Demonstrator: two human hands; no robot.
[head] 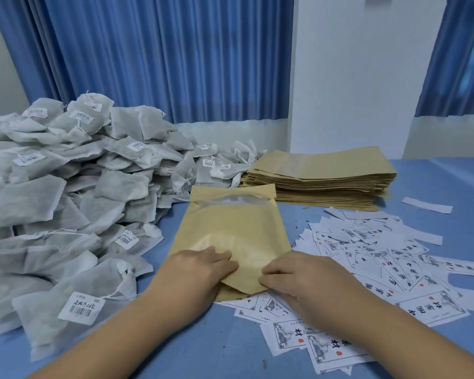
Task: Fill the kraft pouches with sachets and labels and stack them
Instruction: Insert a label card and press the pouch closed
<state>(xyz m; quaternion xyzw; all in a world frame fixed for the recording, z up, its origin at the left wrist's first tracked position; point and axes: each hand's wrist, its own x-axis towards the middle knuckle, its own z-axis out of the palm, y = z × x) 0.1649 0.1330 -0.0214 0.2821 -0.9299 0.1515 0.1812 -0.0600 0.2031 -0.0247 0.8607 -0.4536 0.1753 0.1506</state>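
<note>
while my left hand (200, 269) presses flat and my right hand (298, 274) pinches the tan windowed kraft pouch (230, 222), i judge it unfilled; next needs a white mesh sachet (39, 313) from left of my left hand.

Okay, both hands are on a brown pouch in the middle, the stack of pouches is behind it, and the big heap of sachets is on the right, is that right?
Not quite. The head view shows the heap of sachets on the left, not the right. The left hand and right hand are on the pouch, with the stack of pouches behind it.
</note>
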